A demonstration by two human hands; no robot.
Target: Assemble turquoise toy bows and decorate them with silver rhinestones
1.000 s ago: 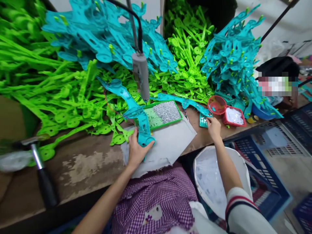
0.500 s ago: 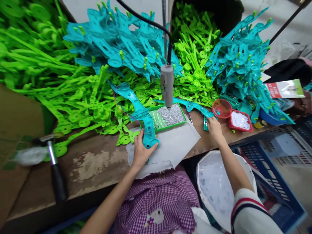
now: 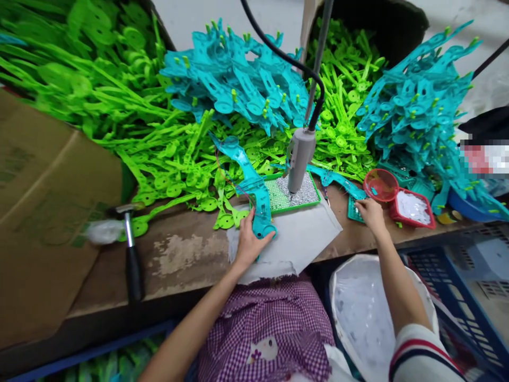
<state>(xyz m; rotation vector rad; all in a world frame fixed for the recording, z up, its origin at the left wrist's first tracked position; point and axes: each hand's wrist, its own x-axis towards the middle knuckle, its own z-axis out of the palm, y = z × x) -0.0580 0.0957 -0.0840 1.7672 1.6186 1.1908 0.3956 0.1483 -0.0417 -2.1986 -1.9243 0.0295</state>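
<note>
Low on the long turquoise plastic part (image 3: 257, 187), my left hand (image 3: 250, 241) is closed around its near end. Thin red wires run along that part's left side. My right hand (image 3: 373, 216) has its fingertips drawn together over a small teal tray (image 3: 353, 210); what is between them, if anything, is too small to make out. Between the hands, a grey electric screwdriver (image 3: 302, 154) hangs tip-down over a green tray (image 3: 276, 199) holding small silver screws. Another turquoise part (image 3: 338, 182) lies behind the teal tray.
Green plastic parts (image 3: 159, 138) and stacked turquoise parts (image 3: 230, 79) line the back. A hammer (image 3: 133, 260) lies left, beside a cardboard box (image 3: 51, 212). Red containers (image 3: 413, 207) stand right. A grey sheet (image 3: 302, 233) covers the bench front; a white-lined bin (image 3: 358, 302) sits below.
The whole view has shifted, so the bench things appear farther right. My left hand still grips the turquoise part, and my right hand stays at the teal tray.
</note>
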